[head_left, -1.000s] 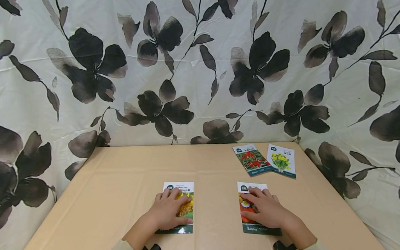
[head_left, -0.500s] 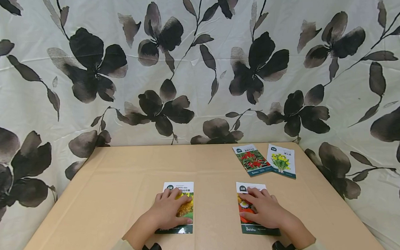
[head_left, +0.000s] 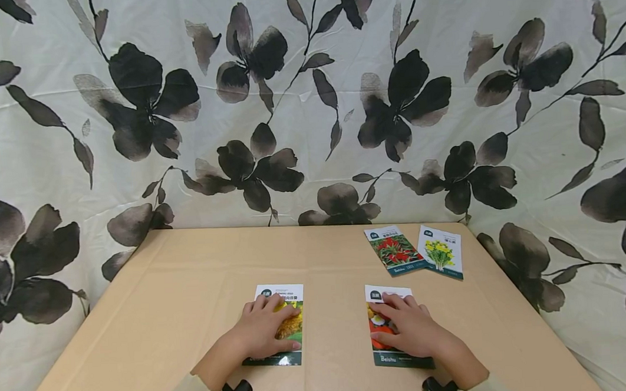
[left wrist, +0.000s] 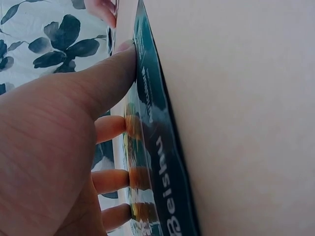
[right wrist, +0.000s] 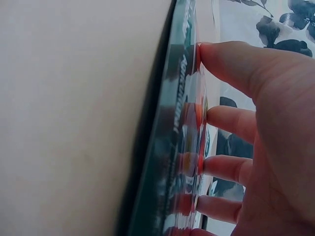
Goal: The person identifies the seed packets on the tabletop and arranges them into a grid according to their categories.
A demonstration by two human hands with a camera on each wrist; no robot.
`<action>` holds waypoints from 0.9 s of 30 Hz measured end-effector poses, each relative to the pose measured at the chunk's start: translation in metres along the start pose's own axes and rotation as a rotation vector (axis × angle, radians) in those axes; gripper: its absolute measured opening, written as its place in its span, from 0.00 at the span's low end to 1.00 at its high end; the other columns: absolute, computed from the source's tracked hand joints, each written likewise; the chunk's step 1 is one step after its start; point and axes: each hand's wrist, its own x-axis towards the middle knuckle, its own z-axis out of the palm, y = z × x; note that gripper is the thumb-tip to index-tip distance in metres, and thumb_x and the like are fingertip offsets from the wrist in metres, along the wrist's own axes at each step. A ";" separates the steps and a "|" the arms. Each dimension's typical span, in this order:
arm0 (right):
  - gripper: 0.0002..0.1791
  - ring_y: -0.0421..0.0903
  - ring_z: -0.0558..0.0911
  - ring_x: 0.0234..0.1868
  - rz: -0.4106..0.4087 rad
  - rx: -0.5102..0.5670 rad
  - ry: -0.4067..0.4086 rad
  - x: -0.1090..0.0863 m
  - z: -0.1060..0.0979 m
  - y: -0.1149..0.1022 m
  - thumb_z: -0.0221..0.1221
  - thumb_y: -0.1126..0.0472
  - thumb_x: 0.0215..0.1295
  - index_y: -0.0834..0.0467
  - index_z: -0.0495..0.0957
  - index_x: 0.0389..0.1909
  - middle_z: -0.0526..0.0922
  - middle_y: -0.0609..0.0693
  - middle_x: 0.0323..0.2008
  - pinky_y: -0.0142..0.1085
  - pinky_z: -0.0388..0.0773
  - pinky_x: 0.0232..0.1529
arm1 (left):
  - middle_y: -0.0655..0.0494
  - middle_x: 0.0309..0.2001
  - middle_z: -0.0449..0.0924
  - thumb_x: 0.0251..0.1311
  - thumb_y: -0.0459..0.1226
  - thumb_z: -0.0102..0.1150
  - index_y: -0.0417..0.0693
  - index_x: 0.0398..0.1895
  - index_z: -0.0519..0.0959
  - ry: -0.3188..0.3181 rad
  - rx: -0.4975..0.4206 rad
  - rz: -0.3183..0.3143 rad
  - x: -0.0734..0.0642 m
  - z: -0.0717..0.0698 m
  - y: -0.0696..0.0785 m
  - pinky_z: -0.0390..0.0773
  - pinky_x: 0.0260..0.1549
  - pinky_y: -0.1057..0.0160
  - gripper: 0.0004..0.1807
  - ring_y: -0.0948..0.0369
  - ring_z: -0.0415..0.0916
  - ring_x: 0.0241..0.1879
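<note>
Head view: four packets [head_left: 294,321], one each under spread, grip-free left hand [head_left: 264,329] and right hand [head_left: 412,327]

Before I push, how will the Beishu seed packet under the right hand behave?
The Beishu seed packet probably slides rather than rolls, lying flat on the table. Its glossy face may let the fingers slip. Its thin profile suggests it's light and could flex.

The left packet [head_left: 292,326] is showing yellow and green, the right packet [head_left: 381,323] red; both are carrying white and dark teal. One far packet [head_left: 395,250] is showing red, another far packet [head_left: 440,252] yellow. The table [head_left: 190,284] is showing plain tan, the cloth [head_left: 309,119] grey-black flowers on white.
</note>
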 end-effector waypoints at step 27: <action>0.38 0.55 0.68 0.65 -0.044 -0.014 -0.009 0.006 0.003 -0.018 0.64 0.29 0.59 0.36 0.74 0.70 0.70 0.51 0.73 0.53 0.68 0.53 | 0.52 0.63 0.69 0.54 0.66 0.67 0.65 0.67 0.76 -0.001 -0.018 -0.009 -0.001 0.000 0.001 0.64 0.53 0.38 0.38 0.49 0.63 0.57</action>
